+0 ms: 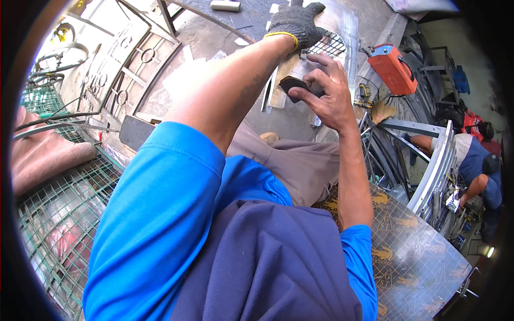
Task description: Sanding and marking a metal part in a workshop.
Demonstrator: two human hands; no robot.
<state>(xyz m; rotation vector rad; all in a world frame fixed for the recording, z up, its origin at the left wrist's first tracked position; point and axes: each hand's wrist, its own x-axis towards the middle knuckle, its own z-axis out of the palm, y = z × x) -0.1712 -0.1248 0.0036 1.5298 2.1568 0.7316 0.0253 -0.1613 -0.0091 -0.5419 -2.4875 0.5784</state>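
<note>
My left hand point(296, 24), in a dark grey knit glove with a yellow cuff, is stretched out at the top with its fingers spread over the work surface. Below it lies a shiny metal sheet point(347, 27), with a white-and-dark grid point(331, 45) showing beside the glove. My right hand point(333, 96) is bare and closer to me. Its thumb and fingers pinch a small, flat, dark angular piece point(293, 84); its exact kind is unclear. A pale strip point(278, 88) lies under and beside that piece.
To the right stand an orange box-shaped machine point(395, 69), a yellow tape measure point(364, 93) and a curved metal frame point(431, 171). A person point(476, 171) crouches beyond the frame. Green wire mesh point(64, 219) is at left, a patterned board point(412, 251) at lower right.
</note>
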